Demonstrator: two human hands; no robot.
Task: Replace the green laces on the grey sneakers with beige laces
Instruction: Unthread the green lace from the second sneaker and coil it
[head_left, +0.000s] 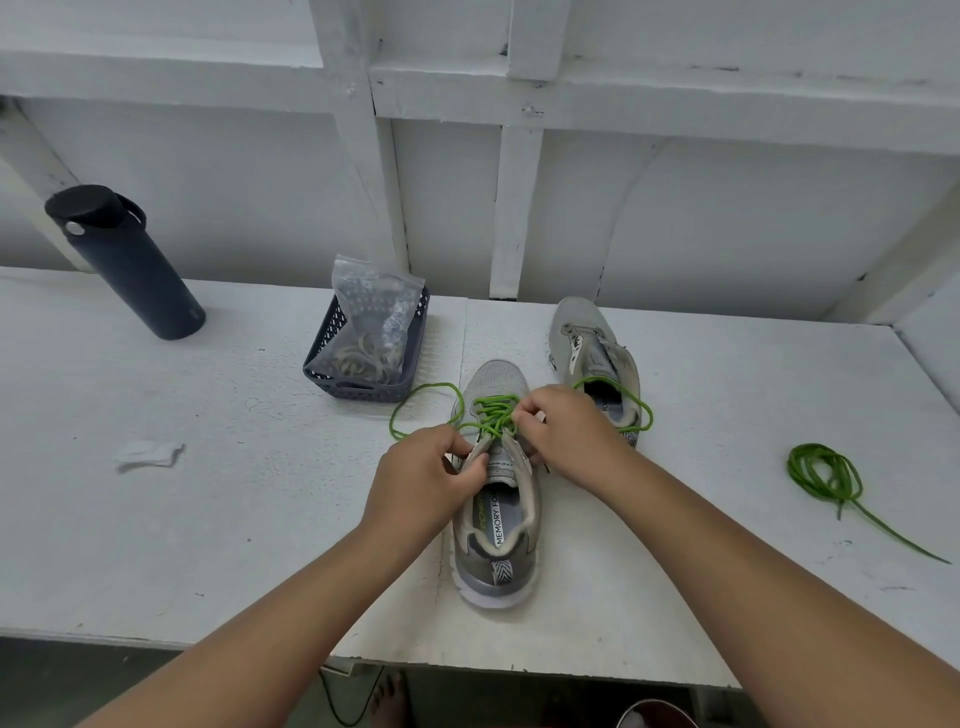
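A grey sneaker (496, 525) stands in front of me, heel toward me, with a green lace (488, 413) crossed through its upper eyelets. The lace's loose ends loop out to the left and right. My left hand (423, 475) grips the left side of the shoe's collar beside the tongue. My right hand (563, 434) pinches the green lace at the right eyelets. A second grey sneaker (592, 343) without a lace lies behind to the right. A removed green lace (826, 475) lies coiled at the far right. Beige laces (363, 358) sit in a plastic bag.
The bag stands in a small dark basket (332, 382) behind the shoe on the left. A dark bottle (127, 262) stands at the far left of the white table (208, 519). A scrap of white paper (148, 454) lies on the left. A white wall rises behind.
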